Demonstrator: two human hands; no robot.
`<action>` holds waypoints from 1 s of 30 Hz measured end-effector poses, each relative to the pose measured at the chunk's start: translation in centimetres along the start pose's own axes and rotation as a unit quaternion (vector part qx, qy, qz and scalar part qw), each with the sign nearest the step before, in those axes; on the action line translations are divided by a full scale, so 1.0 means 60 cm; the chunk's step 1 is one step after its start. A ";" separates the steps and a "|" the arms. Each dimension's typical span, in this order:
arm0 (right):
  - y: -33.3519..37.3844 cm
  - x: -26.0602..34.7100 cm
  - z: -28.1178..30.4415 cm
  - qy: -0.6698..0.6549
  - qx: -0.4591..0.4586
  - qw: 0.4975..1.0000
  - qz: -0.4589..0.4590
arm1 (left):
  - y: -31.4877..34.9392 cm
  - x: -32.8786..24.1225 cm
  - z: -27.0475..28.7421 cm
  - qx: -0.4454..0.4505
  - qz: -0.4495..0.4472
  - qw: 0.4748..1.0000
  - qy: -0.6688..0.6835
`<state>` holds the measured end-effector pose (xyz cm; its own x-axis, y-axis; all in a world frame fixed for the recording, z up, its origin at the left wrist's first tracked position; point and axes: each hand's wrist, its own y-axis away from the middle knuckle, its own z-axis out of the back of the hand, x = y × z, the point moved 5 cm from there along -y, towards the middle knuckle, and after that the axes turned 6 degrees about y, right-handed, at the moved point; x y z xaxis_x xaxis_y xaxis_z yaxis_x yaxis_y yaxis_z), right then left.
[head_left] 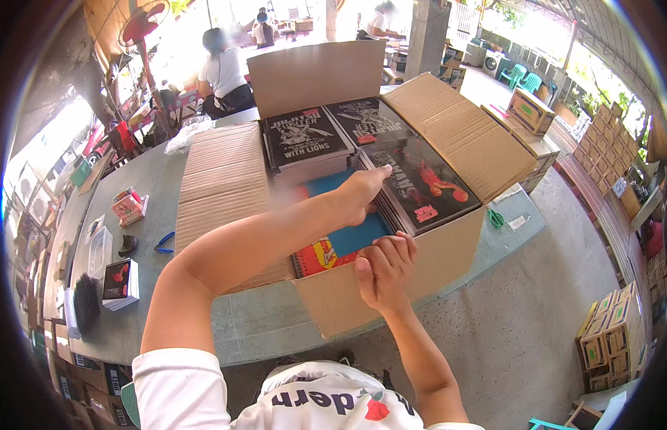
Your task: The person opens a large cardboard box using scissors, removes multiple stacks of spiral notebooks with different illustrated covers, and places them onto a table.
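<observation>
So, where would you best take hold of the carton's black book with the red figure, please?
Probably take the book by its left edge, from the left: the gap above the blue cover exposes it; the carton borders its right side.

An open-sided packing workshop is surrounding the hands (387,272). Right at them, a cardboard box (448,247) filled with books (419,179) is standing on a broad counter (255,322). Beyond them, a person (224,72) in a white top and others farther back are sharing the space, and a thick pillar (426,43) is rising. Far to their left, a fan (138,27) is standing. Off to their right, stacked cartons (609,335) are sitting on a bare floor (484,308), while a roof (598,32) is stretching overhead and greenery (507,10) is showing past its edge.
</observation>
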<state>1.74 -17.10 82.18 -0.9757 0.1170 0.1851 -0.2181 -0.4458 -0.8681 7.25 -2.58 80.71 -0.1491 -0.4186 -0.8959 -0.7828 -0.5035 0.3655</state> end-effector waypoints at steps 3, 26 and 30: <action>-0.001 -0.005 -0.005 0.004 -0.024 1.000 0.007 | -0.012 0.007 -0.008 -0.064 -0.004 0.998 0.024; -0.003 -0.006 -0.001 -0.005 -0.014 1.000 0.002 | -0.002 -0.035 -0.024 -0.014 -0.007 1.000 -0.022; -0.004 -0.004 -0.003 -0.005 -0.018 1.000 0.003 | -0.019 -0.036 -0.033 0.034 0.028 0.999 0.023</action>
<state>2.04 -16.85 82.23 -0.9772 0.1058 0.1841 -0.2116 -0.4147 -0.8850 9.67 -2.59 82.75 -0.1669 -0.4799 -0.8613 -0.8130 -0.4273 0.3956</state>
